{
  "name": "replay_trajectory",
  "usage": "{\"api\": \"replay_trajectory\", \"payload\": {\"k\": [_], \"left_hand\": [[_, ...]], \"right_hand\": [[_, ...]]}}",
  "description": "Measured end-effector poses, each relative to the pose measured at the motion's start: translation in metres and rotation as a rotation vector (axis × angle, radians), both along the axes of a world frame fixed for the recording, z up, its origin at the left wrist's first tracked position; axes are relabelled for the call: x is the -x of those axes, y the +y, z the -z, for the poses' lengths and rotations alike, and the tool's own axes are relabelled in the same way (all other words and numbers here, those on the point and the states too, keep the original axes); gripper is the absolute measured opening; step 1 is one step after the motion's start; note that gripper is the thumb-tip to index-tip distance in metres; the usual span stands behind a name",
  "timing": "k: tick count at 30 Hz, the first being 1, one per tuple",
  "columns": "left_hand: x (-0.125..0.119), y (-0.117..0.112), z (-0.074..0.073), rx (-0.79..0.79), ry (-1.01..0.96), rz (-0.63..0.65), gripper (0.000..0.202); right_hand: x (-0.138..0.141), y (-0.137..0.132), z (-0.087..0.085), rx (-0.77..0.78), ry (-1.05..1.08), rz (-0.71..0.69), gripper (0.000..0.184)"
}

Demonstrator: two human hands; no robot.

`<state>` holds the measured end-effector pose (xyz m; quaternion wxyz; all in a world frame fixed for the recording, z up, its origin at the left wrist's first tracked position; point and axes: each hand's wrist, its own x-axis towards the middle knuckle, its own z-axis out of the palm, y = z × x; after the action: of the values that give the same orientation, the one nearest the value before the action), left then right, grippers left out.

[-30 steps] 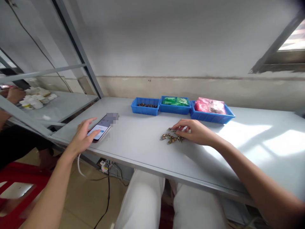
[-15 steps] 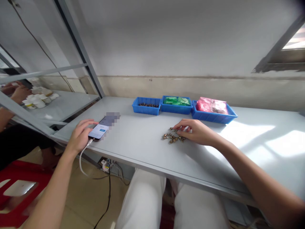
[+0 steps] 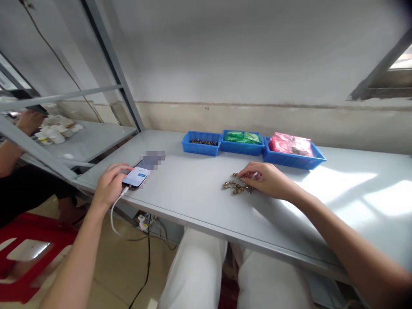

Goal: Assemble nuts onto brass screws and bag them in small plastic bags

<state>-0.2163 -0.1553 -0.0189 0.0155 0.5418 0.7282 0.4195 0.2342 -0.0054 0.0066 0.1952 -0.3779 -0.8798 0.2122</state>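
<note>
My left hand [image 3: 109, 184] rests at the left edge of a smartphone [image 3: 135, 177] lying face up on the grey table [image 3: 186, 184]. Its fingers are stretched out and apart, with the tips touching the phone's side. A white charging cable [image 3: 113, 214] runs from the phone's near end over the table edge. Over a small pile of brass-coloured screws [image 3: 237, 189], my right hand [image 3: 265, 179] is closed, thumb and forefinger pinched on a small screw that the fingertips partly hide. Several screws lie loose just left of and below those fingertips.
Along the back stand three blue bins: one with dark small screws [image 3: 201, 148], one with green packets [image 3: 243, 148], one with pink packets [image 3: 294, 159]. A metal frame post [image 3: 130, 103] rises at left. Beyond it are a co-worker's hand [image 3: 30, 122], white bottles [image 3: 54, 135] and a red stool [image 3: 32, 257].
The whole view has shifted slightly, moving things to the right. My hands stay at the phone and the screws. The co-worker's hand at far left has moved and now holds a dark object.
</note>
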Motion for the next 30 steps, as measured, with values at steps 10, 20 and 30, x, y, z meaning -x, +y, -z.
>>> {"api": "replay_trajectory", "payload": {"k": [10,20,30], "left_hand": [[-0.068,-0.032,-0.017,-0.203,0.251,-0.166,0.015],[-0.129,-0.022,-0.017,-0.254,0.293,0.167,0.015],[-0.179,0.016,-0.017,-0.155,0.137,0.497,0.016]], "right_hand": [[-0.004,0.010,0.006,0.021,-0.018,0.055,0.026],[0.004,0.005,0.006,0.118,0.159,0.174,0.041],[0.016,-0.015,-0.001,0.604,0.555,0.202,0.034]]}}
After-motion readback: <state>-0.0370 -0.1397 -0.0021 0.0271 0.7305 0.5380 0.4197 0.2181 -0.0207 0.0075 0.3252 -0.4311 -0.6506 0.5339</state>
